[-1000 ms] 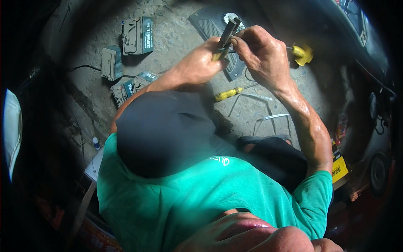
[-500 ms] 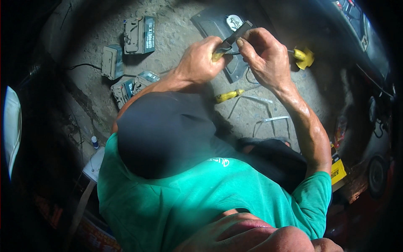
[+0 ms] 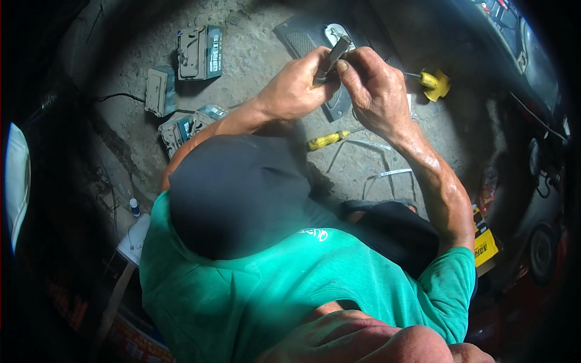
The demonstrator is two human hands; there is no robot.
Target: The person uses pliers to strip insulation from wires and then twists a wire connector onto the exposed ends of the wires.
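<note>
My left hand (image 3: 296,88) is closed around a dark, narrow, flat-sided piece (image 3: 337,54) that slants up beyond its fingers. I cannot make out its exact kind. My right hand (image 3: 378,91) is curled at its side, the thumb pressed close against it; the fingertips are partly hidden. Both hands are raised above a dark panel with mesh patches (image 3: 301,43) and an oval silvery plate (image 3: 336,33). Below them on the floor lies a yellow-handled screwdriver (image 3: 328,140). A tool with a winged yellow handle (image 3: 436,85) is right of my right hand.
Several green box-shaped blocks with grey tops (image 3: 200,54) stand at the left, a black cable (image 3: 121,95) beside them. Pale strips (image 3: 394,172) lie on the concrete floor. At the right are a yellow box (image 3: 485,247), a bottle (image 3: 488,181) and a wheel (image 3: 543,253).
The dark piece has tilted more upright and come closer to both hands. My left hand has shifted slightly right, my right hand slightly left and down. The yellow part at my left hand is now hidden.
</note>
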